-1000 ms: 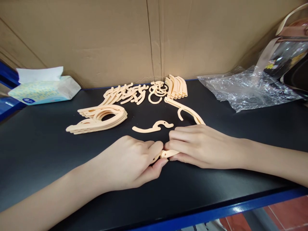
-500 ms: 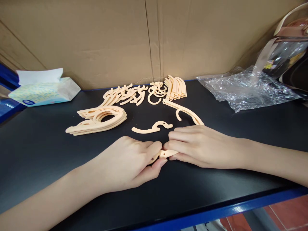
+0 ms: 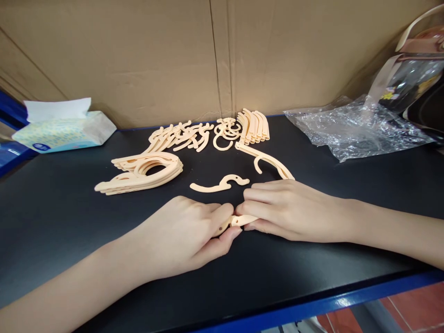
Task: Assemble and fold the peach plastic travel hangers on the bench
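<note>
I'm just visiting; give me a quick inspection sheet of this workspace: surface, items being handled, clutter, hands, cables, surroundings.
Surface: black table with a blue edge.
Items handled: left pale piece and right pale piece, ends meeting; whether joined, cannot tell.
Other parts: pale stack, loose curved piece, longer hooked piece partly hidden, part rows, hooks and curved bars at the back.
Clutter: tissue pack back left; crumpled clear plastic back right.
Hands: left hand and right hand, each gripping its pale piece.
Cables: nothing seen.
Surroundings: brown cardboard behind; red floor tiles lower right.
</note>
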`<state>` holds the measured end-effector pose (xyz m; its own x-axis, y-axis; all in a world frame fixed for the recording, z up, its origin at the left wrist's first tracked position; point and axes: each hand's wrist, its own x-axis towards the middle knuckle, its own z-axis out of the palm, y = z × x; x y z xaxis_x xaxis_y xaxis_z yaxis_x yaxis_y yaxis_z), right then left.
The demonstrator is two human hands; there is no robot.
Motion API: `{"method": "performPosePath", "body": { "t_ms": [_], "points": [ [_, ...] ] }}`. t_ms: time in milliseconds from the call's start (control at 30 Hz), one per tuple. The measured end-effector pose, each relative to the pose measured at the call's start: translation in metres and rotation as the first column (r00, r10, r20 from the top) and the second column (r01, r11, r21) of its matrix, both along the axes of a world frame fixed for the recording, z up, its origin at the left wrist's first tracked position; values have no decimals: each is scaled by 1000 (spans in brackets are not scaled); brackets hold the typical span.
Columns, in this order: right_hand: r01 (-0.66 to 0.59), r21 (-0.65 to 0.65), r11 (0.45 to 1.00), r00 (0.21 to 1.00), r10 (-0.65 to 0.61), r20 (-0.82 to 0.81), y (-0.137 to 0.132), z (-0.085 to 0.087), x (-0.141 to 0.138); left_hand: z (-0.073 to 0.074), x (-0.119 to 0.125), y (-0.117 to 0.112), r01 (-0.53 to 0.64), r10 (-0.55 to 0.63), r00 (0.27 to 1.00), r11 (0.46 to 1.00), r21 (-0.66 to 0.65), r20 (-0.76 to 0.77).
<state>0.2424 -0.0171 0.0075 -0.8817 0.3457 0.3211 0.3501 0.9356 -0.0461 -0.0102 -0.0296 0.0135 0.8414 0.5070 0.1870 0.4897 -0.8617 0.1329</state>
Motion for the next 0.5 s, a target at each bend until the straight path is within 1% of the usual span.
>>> {"method": "performPosePath", "body": {
  "t_ms": [100, 333, 500],
  "points": [
    [-2, 18, 1000, 1000, 2, -3, 0, 0, 0, -2, 0, -1, -13, 13, 1000, 1000, 6, 19],
    [-8, 35, 999, 1000, 8, -6, 2, 0, 1, 4, 3, -1, -31, 30, 999, 1000, -6, -33],
    [-1, 5, 1000, 1000, 1, 12, 1, 0, 1, -1, 0, -1, -32, 33, 999, 999, 23, -17]
  ]
}}
